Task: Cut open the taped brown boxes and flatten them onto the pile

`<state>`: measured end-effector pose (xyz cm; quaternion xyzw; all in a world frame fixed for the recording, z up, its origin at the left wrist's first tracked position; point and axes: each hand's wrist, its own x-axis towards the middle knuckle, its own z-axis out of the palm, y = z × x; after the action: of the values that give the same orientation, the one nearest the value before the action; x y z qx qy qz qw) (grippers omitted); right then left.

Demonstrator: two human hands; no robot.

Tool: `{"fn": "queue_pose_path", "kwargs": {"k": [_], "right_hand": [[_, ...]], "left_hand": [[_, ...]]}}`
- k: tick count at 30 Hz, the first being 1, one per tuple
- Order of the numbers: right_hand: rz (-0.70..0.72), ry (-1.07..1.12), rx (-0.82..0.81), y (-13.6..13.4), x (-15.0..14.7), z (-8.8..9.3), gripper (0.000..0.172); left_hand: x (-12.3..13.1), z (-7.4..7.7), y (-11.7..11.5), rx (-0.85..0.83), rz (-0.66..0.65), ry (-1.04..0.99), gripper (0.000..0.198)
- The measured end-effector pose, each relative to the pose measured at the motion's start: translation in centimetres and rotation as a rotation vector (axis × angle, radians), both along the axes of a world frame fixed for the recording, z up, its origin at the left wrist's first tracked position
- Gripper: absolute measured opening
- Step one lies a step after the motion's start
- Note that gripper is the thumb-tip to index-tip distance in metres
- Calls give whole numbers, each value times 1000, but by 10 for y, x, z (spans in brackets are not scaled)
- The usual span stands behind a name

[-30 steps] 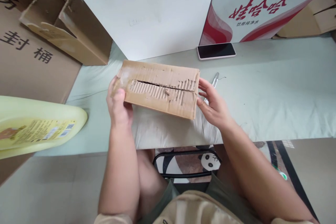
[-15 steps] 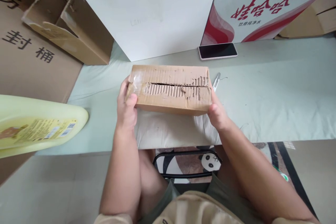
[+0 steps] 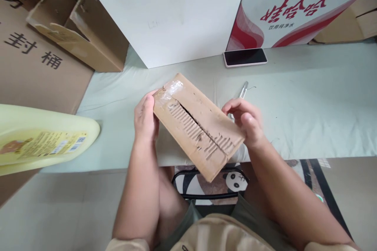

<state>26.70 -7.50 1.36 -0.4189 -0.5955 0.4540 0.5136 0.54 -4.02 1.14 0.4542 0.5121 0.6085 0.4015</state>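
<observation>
The cardboard box (image 3: 193, 129) now slants, its right end swung nearer since 0.5 s ago, above the front edge of the green cloth (image 3: 309, 98), the left hand (image 3: 145, 117) gripping its left end, the right hand (image 3: 250, 121) curled at its right side, holding or not I cannot tell.

The near box (image 3: 203, 119) is tan, with a torn patch of ridged stripes along a dark slit. The surface (image 3: 309, 98) is pale green. At left, the jug (image 3: 59, 119) is light yellow. The far middle carton (image 3: 176, 19) is white; the far right carton (image 3: 291, 11), white with red waves. The phone (image 3: 245, 57) is black, rimmed pale pink.
</observation>
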Motion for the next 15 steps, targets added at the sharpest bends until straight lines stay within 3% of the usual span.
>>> {"fn": "queue_pose_path", "kwargs": {"k": [3, 6, 9, 12, 15], "right_hand": [[122, -10, 6, -3, -3, 6, 36], [174, -14, -57, -2, -4, 7, 31], [-38, -187, -163, 5, -2, 6, 29], [-348, -632, -406, 14, 4, 3, 34], [-358, -1024, -550, 19, 11, -1, 51]], "left_hand": [[1, -1, -1, -22, -36, -35, 51], [2, -3, 0, -11, -86, -60, 52], [5, -1, 0, -38, -82, -103, 52], [7, 2, 0, -56, -77, -131, 50], [8, 3, 0, -57, -83, -127, 50]]}}
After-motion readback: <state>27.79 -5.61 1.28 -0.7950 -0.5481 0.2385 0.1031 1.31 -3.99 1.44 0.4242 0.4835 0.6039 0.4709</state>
